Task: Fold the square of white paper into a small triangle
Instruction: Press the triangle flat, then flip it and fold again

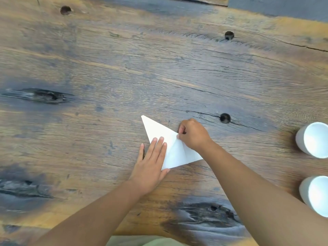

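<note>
The white paper (174, 148) lies on the wooden table (106, 77), folded into a triangle whose long point aims up and to the left. My left hand (150, 162) rests flat on the paper's lower left edge, fingers spread and pressing it down. My right hand (192, 134) sits at the paper's right edge, thumb and fingers pinched on that edge. Its wrist hides part of the paper's right corner.
Two white cups stand at the right edge of the table, one (314, 139) farther from me and one (316, 194) nearer. The tabletop has dark knots and small round holes (225, 118). The table's far edge (266, 14) runs along the top right.
</note>
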Demonstrator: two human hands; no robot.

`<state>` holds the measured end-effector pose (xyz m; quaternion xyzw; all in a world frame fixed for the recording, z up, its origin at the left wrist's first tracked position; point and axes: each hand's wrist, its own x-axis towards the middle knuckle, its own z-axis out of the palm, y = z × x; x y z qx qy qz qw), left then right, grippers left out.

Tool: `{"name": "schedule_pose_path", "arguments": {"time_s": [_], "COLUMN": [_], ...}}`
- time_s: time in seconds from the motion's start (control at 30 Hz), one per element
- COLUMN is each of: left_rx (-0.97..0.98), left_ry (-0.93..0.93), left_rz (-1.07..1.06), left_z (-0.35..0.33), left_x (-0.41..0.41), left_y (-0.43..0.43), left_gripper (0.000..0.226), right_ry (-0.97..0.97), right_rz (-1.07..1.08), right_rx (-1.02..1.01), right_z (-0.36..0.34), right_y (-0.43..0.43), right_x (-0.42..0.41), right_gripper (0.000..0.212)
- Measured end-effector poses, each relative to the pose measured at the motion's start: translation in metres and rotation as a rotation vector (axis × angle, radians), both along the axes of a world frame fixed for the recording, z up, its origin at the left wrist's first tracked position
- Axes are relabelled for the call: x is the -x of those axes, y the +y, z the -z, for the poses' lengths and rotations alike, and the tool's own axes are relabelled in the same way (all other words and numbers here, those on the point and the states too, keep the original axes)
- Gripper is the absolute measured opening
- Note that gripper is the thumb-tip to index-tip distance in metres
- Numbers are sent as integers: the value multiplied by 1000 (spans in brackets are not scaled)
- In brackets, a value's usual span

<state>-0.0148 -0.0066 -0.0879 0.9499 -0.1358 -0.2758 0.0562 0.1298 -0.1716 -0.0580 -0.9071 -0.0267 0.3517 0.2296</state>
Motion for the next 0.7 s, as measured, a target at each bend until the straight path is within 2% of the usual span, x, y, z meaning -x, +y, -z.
{"name": "schedule_pose_path", "arguments": {"time_s": [0.13, 0.27, 0.43, 0.57, 0.63, 0.7], "left_rx": [119, 398, 681, 927, 1086, 1201], "left_ry": [-33, -154, -158, -4, 102, 183], "left_rz": [-125, -258, -440, -784, -982, -1130], "left_z": [-14, -36, -62, -83, -90, -92], "left_x": [-8, -27, -42, -50, -53, -56], "left_y": [-4, -13, -34, -49, -53, -52], "left_gripper": [79, 60, 53, 41, 33, 39], "right_ry": [38, 81, 85, 122, 157, 201], "right_rz": [88, 251, 404, 555, 617, 617], "right_rx": [-83, -225, -403, -543, -645, -688], "right_z": [-6, -21, -47, -69, -78, -88], "right_y": [-5, -12, -14, -13, -12, -13], "right_x": [2, 9, 18, 21, 22, 22], "right_gripper": [14, 19, 15, 5, 13, 20]}}
